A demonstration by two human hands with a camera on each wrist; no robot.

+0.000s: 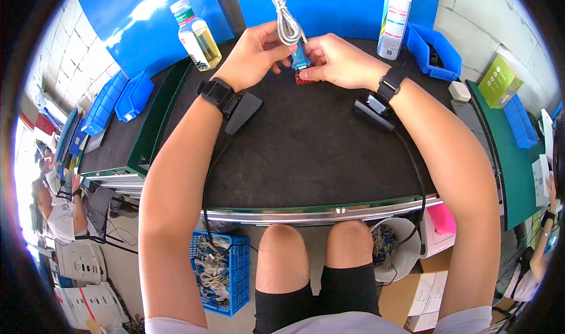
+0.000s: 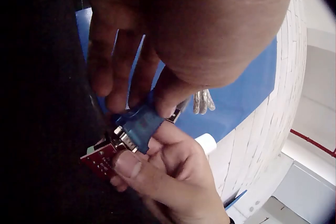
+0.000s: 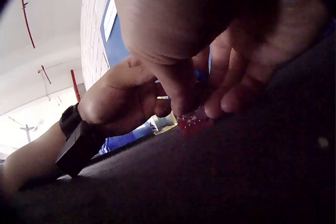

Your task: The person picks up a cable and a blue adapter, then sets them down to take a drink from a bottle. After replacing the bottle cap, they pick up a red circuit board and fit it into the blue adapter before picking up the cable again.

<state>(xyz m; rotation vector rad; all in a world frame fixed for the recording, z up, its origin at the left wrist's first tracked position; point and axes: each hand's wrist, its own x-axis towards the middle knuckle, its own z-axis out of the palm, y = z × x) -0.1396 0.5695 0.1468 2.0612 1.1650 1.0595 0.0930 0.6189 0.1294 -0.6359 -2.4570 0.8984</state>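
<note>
My left hand pinches a translucent blue serial connector between thumb and fingers. From the connector rises a grey cable, coiled and tied in a bundle. A small red circuit board sits at the connector's metal end; my right hand pinches it by thumb and fingers. In the left wrist view the metal shell shows between blue housing and board. Solder points dot the red board in the right wrist view, where the fingers hide most of the connector. Both hands are above the dark mat.
A bottle of yellow liquid stands back left, a spray can and blue bin back right. Blue panels close off the back. Below are a blue basket of cables and a white bucket.
</note>
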